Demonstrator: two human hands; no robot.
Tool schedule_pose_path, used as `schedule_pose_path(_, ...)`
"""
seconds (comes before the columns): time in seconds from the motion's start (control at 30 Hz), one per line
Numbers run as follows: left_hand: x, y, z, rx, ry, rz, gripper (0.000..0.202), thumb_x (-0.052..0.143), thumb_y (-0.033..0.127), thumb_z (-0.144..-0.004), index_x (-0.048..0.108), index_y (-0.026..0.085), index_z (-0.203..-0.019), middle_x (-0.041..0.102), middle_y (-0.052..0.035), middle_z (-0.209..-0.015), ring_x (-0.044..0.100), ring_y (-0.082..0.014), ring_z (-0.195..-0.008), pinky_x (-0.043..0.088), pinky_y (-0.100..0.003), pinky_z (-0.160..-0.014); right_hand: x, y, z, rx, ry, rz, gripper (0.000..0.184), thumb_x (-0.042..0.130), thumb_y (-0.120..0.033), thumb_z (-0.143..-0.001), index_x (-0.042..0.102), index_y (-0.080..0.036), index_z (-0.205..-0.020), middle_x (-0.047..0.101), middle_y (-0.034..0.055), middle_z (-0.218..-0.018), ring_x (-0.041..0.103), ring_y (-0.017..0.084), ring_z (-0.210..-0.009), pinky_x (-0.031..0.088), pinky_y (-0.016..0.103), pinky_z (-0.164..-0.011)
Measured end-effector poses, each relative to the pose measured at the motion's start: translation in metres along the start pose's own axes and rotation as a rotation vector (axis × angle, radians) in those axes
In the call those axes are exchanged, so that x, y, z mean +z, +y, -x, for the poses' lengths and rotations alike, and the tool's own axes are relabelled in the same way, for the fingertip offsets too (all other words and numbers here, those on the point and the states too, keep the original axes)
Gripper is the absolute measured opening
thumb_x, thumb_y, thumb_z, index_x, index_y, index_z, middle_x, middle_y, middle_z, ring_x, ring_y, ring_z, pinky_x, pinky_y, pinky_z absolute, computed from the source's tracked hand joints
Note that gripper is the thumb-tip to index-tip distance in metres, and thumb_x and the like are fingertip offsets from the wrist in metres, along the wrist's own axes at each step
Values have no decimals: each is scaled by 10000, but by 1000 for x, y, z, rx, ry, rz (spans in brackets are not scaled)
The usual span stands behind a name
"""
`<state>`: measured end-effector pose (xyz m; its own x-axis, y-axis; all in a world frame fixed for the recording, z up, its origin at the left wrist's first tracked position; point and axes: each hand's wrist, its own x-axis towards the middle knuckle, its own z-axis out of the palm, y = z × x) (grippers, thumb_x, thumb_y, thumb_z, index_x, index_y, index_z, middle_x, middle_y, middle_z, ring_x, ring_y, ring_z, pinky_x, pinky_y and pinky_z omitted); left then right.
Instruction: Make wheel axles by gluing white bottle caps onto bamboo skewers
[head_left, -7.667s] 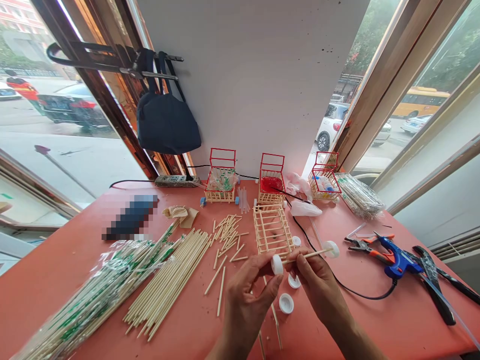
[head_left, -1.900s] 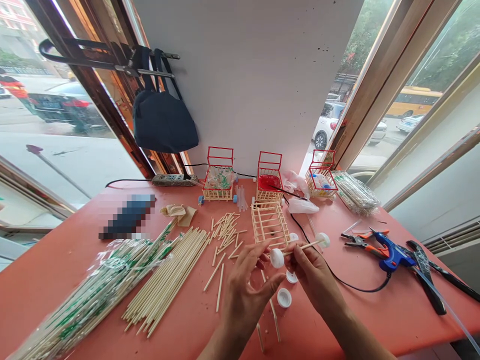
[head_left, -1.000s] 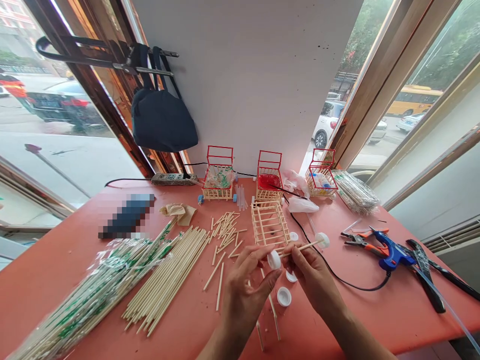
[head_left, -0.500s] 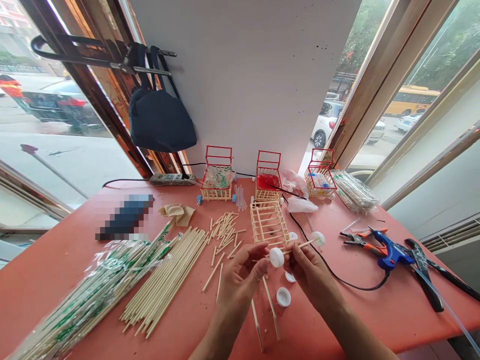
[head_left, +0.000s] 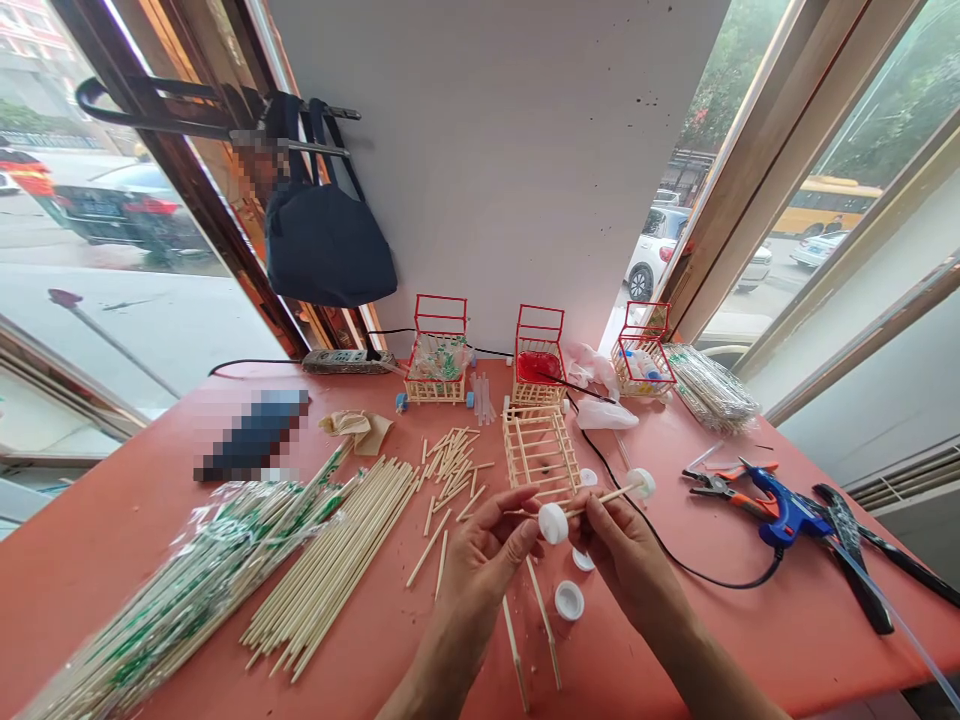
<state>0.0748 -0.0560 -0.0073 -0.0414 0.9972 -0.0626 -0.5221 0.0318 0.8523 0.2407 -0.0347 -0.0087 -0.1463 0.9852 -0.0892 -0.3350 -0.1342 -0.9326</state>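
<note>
My left hand (head_left: 491,545) is closed on a white bottle cap (head_left: 553,523), thumb and fingers at its left side. With thumb and fingertips my right hand (head_left: 619,535) pinches a thin wooden stick (head_left: 611,494). One end of that stick meets the cap at my left fingers; a second white cap (head_left: 641,485) sits on its far right end. Just behind my hands lies a slatted stick frame (head_left: 540,448). A loose white cap (head_left: 569,600) rests on the table below them, with two longer sticks (head_left: 542,622) to its left.
At the back stand small stick carts with red handles (head_left: 440,350), (head_left: 540,355), (head_left: 645,348). Sticks (head_left: 337,560) and bagged sticks (head_left: 180,590) lie left, near short cut pieces (head_left: 450,462). A blue glue gun (head_left: 787,515) and pliers (head_left: 716,485) lie right; a black cable (head_left: 697,568) curves across.
My hands keep nearly the same hold on the cap and stick. The whole view has shifted slightly.
</note>
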Motion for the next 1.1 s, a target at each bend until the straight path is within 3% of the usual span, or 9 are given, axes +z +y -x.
schedule_pose_path(0.13, -1, 1, -1, 44, 16, -33, 357, 848, 404, -795, 794, 189, -1075, 726, -58, -951, 683, -156, -761, 575, -264, -683, 1, 0, -1, 9, 1, -15, 362, 799, -566, -839, 738, -210, -809, 634, 4, -711, 529, 150, -669, 404, 286, -629)
schedule_pose_path(0.43, -4, -1, -4, -64, -29, 26, 414, 907, 410, -719, 813, 181, -1051, 745, -70, -937, 678, -155, -738, 580, -270, -681, 0, 0, -1, 54, 21, -52, 396, 842, -588, -777, 749, -205, -819, 651, 1, -691, 569, 156, -676, 432, 290, -651)
schedule_pose_path(0.6, 1, 1, 0, 29, -2, -10, 419, 920, 387, -698, 816, 196, -1057, 731, -73, -952, 677, -172, -791, 580, -267, -684, 1, -2, -1, 51, 32, -66, 388, 848, -577, -775, 759, -202, -816, 657, 8, -707, 555, 154, -685, 429, 285, -652)
schedule_pose_path(0.83, -1, -2, 3, 107, -86, -154, 526, 881, 459, -744, 749, 205, -1185, 712, -114, -1072, 681, -210, -883, 589, -317, -771, 1, -3, 1, -3, 24, 29, 391, 789, -598, -831, 751, -209, -815, 628, 9, -733, 521, 161, -684, 411, 295, -642)
schedule_pose_path(1.1, -1, -2, 3, 237, -130, -323, 465, 823, 298, -810, 705, 242, -1257, 699, -71, -1062, 662, -197, -916, 578, -310, -816, -3, 2, 2, -67, 5, 132, 346, 718, -568, -913, 735, -227, -857, 629, 3, -755, 548, 165, -732, 403, 292, -663)
